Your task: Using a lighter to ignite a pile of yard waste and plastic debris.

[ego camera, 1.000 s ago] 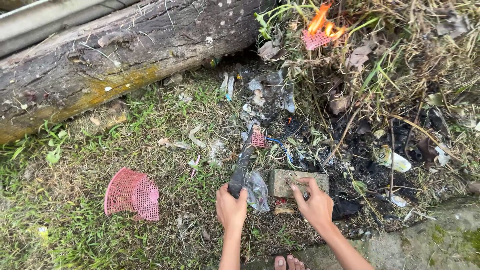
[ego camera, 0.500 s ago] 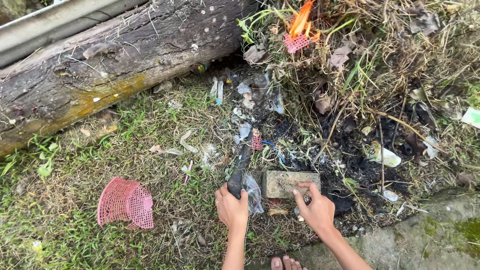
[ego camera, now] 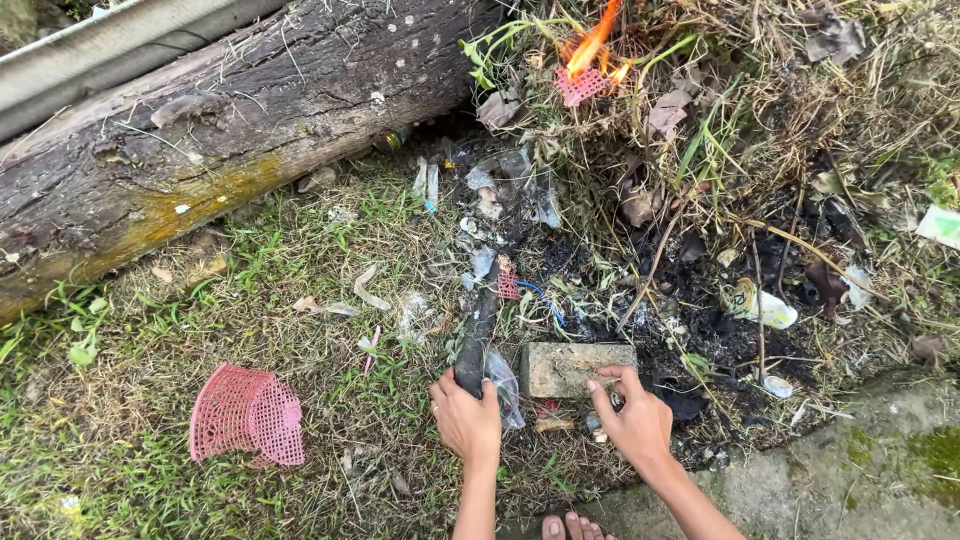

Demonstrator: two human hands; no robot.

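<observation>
- Left hand (ego camera: 466,420): grip clamped on charred stick (ego camera: 476,340), left of brick (ego camera: 577,367).
- Right hand (ego camera: 635,418): fingers loosely curled at brick's near edge, holding nothing visible.
- Fire (ego camera: 592,45): burning beyond brick; litter still unburnt.

Daylight, soft and even; overcast feel, no single source direction readable. Shadows weak: only a dim band under the log (ego camera: 230,130) and faint shade beneath the left hand (ego camera: 466,420) and right hand (ego camera: 632,420). The flame (ego camera: 592,45) at top is the brightest spot, its core slightly blown out. Mild sheen on the clear plastic scraps (ego camera: 520,175). Focus sharp across the centre; grass detail softens toward the corners. Slight wide-angle stretch at the edges. No motion blur.
</observation>
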